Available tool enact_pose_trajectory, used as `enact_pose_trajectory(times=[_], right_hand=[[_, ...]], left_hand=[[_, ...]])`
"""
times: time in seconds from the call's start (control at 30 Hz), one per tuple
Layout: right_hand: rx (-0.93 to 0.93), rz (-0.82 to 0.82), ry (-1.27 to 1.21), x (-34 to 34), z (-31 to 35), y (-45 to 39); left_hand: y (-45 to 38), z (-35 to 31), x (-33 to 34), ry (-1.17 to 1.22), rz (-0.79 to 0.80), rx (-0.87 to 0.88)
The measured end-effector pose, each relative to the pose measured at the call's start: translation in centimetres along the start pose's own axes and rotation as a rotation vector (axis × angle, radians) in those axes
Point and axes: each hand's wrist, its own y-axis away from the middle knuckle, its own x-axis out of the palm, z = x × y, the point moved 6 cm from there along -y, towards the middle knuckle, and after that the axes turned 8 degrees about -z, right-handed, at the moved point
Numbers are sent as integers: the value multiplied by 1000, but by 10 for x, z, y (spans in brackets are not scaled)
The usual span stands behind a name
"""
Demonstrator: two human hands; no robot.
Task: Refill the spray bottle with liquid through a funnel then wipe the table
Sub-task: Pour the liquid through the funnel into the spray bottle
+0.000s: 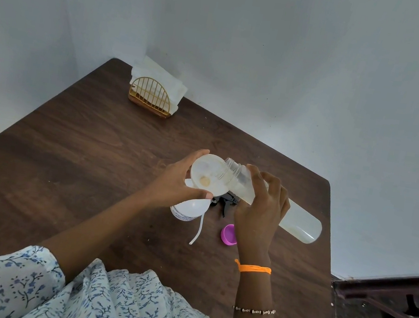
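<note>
Desk [97, 156]: dark wood-grain top, matt. Funnel [207, 172]: white plastic, smooth. Refill bottle [300, 224]: translucent frosted plastic. Cap [229, 235]: glossy purple plastic. Napkin holder [150, 96]: gold metal wire; napkins [159, 71]: white paper. Sleeve [15, 284]: floral printed cloth.

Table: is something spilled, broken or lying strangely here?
No spill shows on the table. The sprayer head with its tube lies loose beside the spray bottle, and the pink cap lies off its bottle; both fit a refill.
</note>
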Motion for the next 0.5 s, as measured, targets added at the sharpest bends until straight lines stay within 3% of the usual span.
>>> enact_pose_trajectory(times=[0.5], right_hand=[[15, 8, -19, -1, 0, 1]], left_hand=[[0, 0, -1, -12, -6, 9]])
